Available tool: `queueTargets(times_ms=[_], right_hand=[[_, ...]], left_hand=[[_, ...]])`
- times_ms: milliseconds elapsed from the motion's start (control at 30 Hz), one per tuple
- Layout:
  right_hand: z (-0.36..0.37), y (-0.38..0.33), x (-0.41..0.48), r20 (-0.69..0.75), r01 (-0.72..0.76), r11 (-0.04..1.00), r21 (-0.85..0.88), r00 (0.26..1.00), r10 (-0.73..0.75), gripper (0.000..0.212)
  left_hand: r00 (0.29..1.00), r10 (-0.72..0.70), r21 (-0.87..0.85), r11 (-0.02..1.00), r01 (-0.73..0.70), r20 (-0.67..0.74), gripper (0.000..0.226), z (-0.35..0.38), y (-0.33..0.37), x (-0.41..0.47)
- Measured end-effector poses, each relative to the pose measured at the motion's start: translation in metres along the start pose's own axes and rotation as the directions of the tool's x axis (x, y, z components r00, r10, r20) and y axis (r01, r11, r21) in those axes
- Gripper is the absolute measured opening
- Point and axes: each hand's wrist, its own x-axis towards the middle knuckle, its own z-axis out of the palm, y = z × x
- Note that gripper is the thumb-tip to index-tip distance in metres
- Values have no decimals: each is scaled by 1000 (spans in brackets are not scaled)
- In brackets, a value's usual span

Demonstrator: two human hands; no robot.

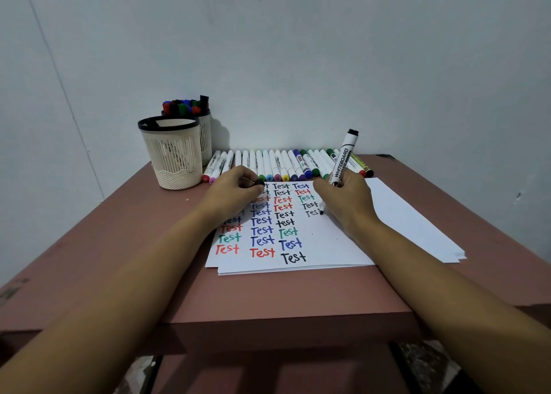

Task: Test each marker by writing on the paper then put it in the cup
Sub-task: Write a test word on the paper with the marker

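The brown bench (268, 298) carries a stack of white paper (328, 244), its top sheet filled with columns of the word "Test" in red, green, blue and black; more blank sheets (417, 223) fan out from under the paper's right side. Over the paper's right half, the right hand (347, 203) grips a black whiteboard marker (344, 155) with its fingers wrapped round the barrel, tip down on the sheet at the end of an unfinished black "Tes". Over the paper's far left part, the left hand (235, 191) rests with fingers curled, pinching a small black cap (258, 182). Just past the paper's far edge lies a row of capped markers (268, 164), side by side. Beyond the paper's far left corner stands a cream mesh cup (173, 155) with a black rim, and behind it a second cup (205, 131) packed with upright markers, against the white wall (298, 51).
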Motion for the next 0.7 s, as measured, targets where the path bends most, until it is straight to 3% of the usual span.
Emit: queueTargets(times_ms=[133, 367, 533, 700], right_hand=[[1, 1, 2, -27, -65, 994, 90, 997, 67, 20], [0, -1, -1, -5, 4, 1000, -6, 1000, -4, 21], [-4, -4, 5, -60, -78, 974, 214, 994, 92, 15], [-4, -15, 3, 54, -98, 897, 431, 995, 82, 18]], left_hand=[[1000, 4, 8, 1000, -4, -1, 15, 0, 1, -1], [1000, 19, 6, 1000, -19, 17, 12, -1, 3, -4], [995, 101, 26, 995, -101, 7, 11, -2, 10, -8], [982, 184, 32, 982, -186, 39, 16, 1, 17, -12]])
